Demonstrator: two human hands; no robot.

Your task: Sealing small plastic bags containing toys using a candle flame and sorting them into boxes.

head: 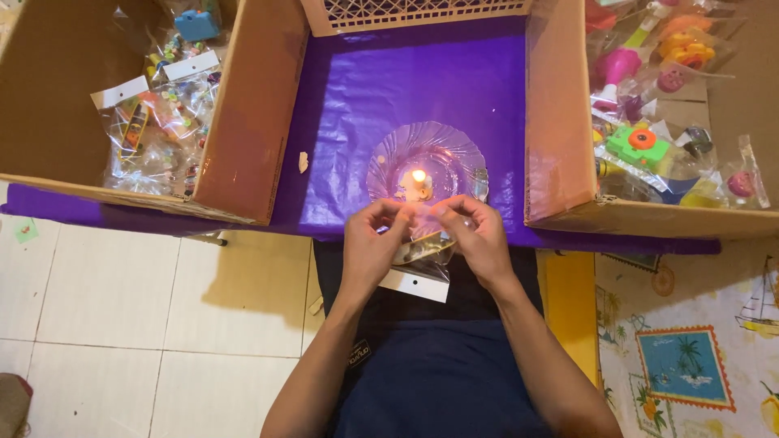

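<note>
Both hands meet over the lap: the left hand (369, 247) and the right hand (479, 243) each pinch, fingers closed, the top edge of a small clear plastic bag (422, 253) that hangs between them, with a white card header (415, 285) at its lower end and a small dark and yellow thing inside, too small to tell; the bag sits just at the near edge of a purple sheet (406, 81); just beyond the fingertips a lit candle (418, 185) stands on a clear glass dish (426, 162) on that sheet; to the left, a cardboard box (243, 122) holds filled bags with white headers; to the right, another cardboard box (560, 122) holds bagged bright plastic toys (641, 146); farthest off, a pale lattice basket (414, 12) touches the sheet's far edge.
</note>
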